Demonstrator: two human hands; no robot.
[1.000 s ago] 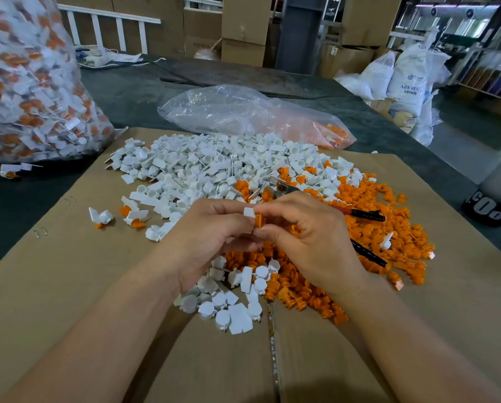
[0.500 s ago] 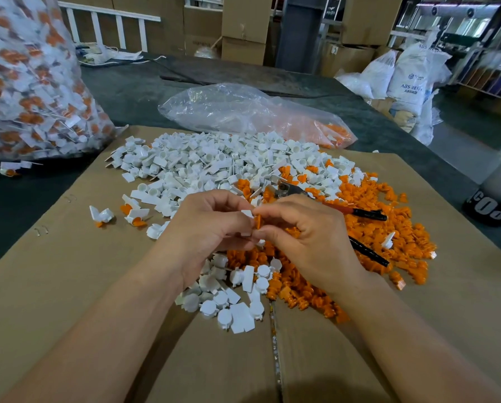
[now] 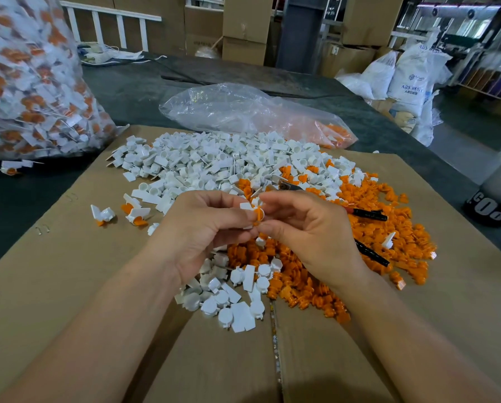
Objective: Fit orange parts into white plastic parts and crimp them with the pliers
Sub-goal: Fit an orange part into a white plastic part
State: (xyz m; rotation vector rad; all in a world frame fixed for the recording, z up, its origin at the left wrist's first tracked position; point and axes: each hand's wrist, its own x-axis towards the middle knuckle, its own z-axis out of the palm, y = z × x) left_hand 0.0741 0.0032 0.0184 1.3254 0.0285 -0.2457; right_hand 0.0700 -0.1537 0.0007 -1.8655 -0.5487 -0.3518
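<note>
My left hand (image 3: 202,231) pinches a white plastic part (image 3: 247,207) above the piles. My right hand (image 3: 307,231) pinches an orange part (image 3: 258,215) and holds it against that white part. Beneath my hands a heap of white parts (image 3: 214,167) spreads to the left and far side. A heap of orange parts (image 3: 374,237) lies to the right. The pliers (image 3: 368,213) lie on the orange heap behind my right hand, jaws toward the white heap, black handle tips showing.
The piles sit on flat cardboard (image 3: 54,271) over a dark table. A big bag of assembled parts (image 3: 31,82) stands far left. A clear bag with orange parts (image 3: 243,112) lies behind the heaps. A few assembled pieces (image 3: 135,213) lie left of my hands.
Both hands stay together above the piles. They have turned slightly, and the orange part now shows more clearly against the white part.
</note>
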